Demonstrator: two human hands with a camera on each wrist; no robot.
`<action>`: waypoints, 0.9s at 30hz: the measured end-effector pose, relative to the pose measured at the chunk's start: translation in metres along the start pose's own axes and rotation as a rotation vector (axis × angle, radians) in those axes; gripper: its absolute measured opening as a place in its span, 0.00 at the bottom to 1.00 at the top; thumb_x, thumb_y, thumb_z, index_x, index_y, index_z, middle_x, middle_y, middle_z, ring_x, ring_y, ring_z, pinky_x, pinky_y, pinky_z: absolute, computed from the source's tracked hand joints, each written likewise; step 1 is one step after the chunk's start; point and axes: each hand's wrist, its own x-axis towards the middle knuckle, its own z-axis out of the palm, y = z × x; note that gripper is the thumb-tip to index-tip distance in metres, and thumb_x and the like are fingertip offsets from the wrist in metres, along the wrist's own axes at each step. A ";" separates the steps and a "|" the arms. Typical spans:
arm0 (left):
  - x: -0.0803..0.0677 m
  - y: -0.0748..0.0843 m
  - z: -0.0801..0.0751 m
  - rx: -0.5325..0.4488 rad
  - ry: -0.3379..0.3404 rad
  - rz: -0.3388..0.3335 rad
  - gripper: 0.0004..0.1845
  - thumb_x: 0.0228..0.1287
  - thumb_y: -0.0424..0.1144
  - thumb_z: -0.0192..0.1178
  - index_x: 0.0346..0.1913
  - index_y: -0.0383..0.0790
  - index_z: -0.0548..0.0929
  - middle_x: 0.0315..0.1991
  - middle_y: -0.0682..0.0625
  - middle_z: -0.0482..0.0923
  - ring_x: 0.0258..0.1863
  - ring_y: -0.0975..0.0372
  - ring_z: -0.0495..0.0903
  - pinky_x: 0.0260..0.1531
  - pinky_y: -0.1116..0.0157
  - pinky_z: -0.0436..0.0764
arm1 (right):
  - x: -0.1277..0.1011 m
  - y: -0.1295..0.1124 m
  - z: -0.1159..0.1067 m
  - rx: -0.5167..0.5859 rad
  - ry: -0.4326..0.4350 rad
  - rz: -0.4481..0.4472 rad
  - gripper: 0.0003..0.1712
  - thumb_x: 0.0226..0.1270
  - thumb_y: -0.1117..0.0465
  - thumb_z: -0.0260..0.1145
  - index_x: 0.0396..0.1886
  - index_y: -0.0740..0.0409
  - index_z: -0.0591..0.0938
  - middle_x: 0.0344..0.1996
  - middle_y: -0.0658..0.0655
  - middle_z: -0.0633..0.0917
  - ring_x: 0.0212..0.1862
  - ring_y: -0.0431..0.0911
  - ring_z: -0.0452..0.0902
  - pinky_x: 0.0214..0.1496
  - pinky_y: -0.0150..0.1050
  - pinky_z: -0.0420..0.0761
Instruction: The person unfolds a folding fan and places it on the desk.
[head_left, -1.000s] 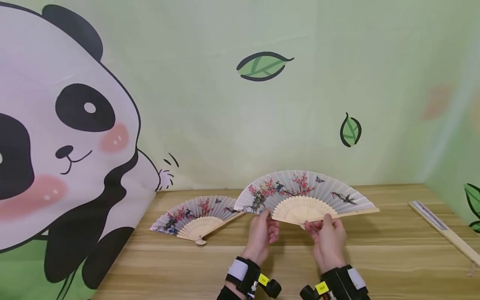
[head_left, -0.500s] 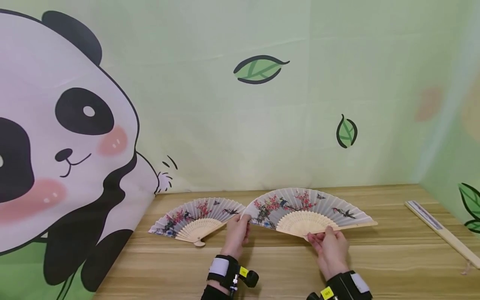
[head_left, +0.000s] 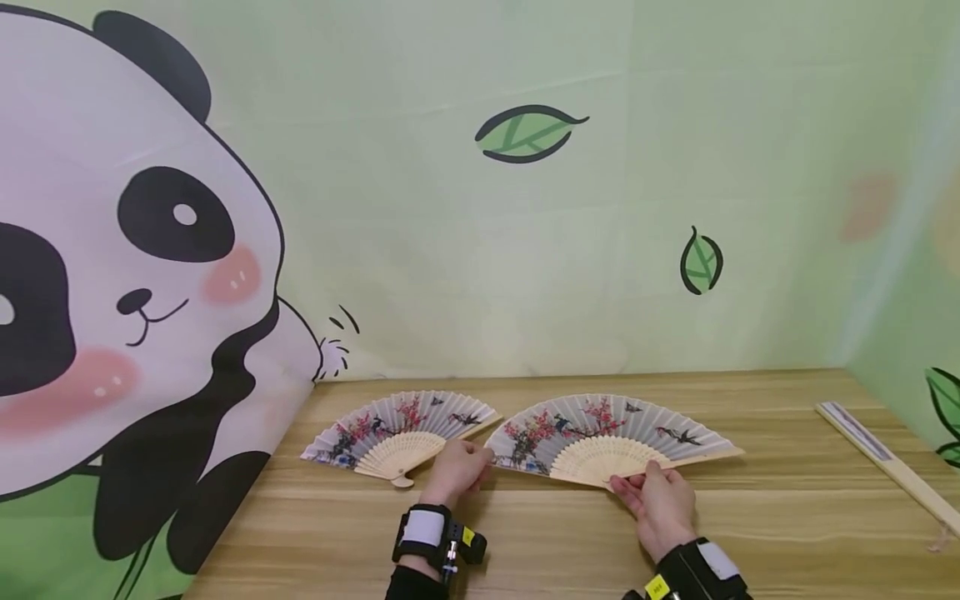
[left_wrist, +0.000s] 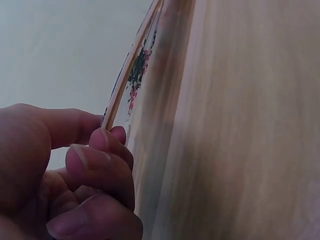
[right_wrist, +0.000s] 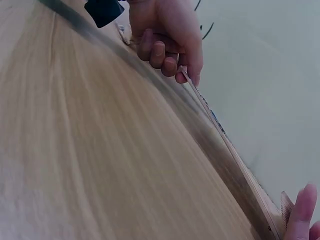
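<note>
1. The opened fan [head_left: 611, 437] lies low over the wooden tabletop [head_left: 787, 517], just right of a second open fan [head_left: 401, 433] that rests flat there. The left hand [head_left: 457, 471] pinches its left guard stick, fingers curled round the edge; the right hand [head_left: 656, 496] pinches the pivot end, near its right guard.

2. Risk — the two fans sit close, the held one's left tip just beside the other's right edge. A sideways slip of the left hand could push one leaf onto the other and crease the paper or shift the resting fan.

3. Risk — the grip is a light pinch at two ends only. If either lets go unevenly, the ribs could spring partly shut, or the leaf could land skewed.

4. A folded fan [head_left: 885, 462] lies well apart at the far right, next to the green backdrop [head_left: 525, 250].

5. Hard to tell: whether the held fan already touches the tabletop — the head view shows it very low, and the wrist views are blurred. In the left wrist view only curled fingers [left_wrist: 95, 165] and the guard's edge show; in the right wrist view just a fingertip [right_wrist: 300, 212] appears at the corner, so that hand's grip is read from the head view alone.
</note>
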 end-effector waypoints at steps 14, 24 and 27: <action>-0.006 0.004 0.011 0.528 0.186 0.133 0.22 0.62 0.38 0.59 0.11 0.44 0.66 0.13 0.51 0.66 0.16 0.58 0.68 0.18 0.63 0.66 | 0.005 -0.006 -0.011 -0.051 -0.043 0.072 0.11 0.76 0.67 0.42 0.46 0.73 0.65 0.25 0.61 0.77 0.24 0.45 0.83 0.35 0.35 0.85; -0.008 0.009 0.009 0.614 0.199 0.052 0.17 0.63 0.42 0.61 0.19 0.37 0.77 0.24 0.42 0.78 0.22 0.52 0.77 0.21 0.56 0.75 | -0.008 -0.016 -0.031 -0.280 -0.112 0.063 0.28 0.75 0.65 0.34 0.64 0.84 0.53 0.29 0.65 0.82 0.26 0.50 0.85 0.33 0.41 0.85; -0.009 0.012 0.003 0.636 0.210 0.039 0.16 0.64 0.44 0.62 0.27 0.32 0.82 0.28 0.38 0.81 0.27 0.49 0.80 0.23 0.52 0.77 | -0.007 -0.028 -0.039 -0.397 -0.128 -0.004 0.24 0.74 0.65 0.35 0.59 0.82 0.59 0.32 0.68 0.82 0.26 0.51 0.85 0.31 0.43 0.85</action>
